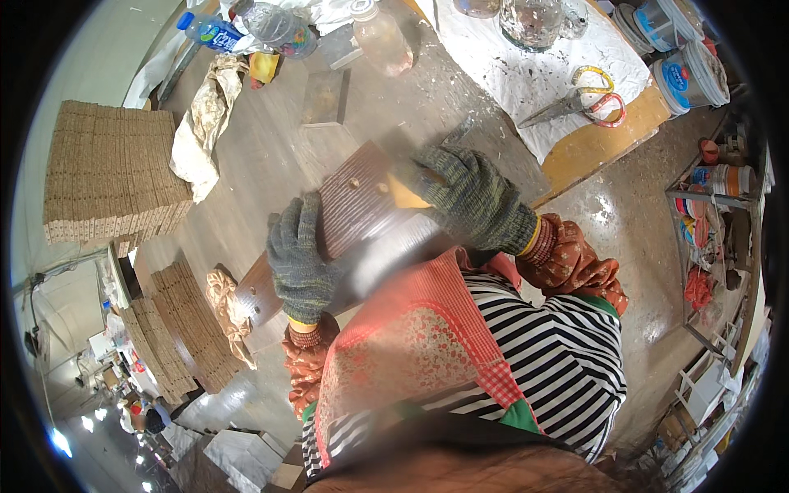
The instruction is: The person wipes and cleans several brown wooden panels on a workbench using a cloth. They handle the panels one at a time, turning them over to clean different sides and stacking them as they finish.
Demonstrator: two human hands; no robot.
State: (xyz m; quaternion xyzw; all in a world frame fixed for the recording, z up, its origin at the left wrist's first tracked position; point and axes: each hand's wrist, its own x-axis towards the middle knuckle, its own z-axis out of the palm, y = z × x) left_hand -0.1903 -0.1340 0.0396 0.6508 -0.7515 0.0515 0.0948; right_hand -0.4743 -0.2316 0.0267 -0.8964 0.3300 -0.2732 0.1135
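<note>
A long brown grooved board [355, 197] with round holes lies tilted across my front, its near edge by my apron. My left hand [302, 259], in a dark grey knit glove, is closed over the board, fingers across it and thumb hidden. At the board's right end, my right hand [477, 193], gloved alike, is closed on a flat yellow piece [407, 193] that rests on or just over the grooves. Blur hides what kind of thing the piece is. Below the grooves, the board's near side shows as a shiny smear.
Tall stacks of brown boards [115, 172] stand at left, with lower stacks [177, 329] nearer. Stained cloth [205, 123], bottles [382, 41] and a small block [325, 97] lie on the table. Scissors [579, 103] rest on white paper at right; buckets [690, 78] stand beyond.
</note>
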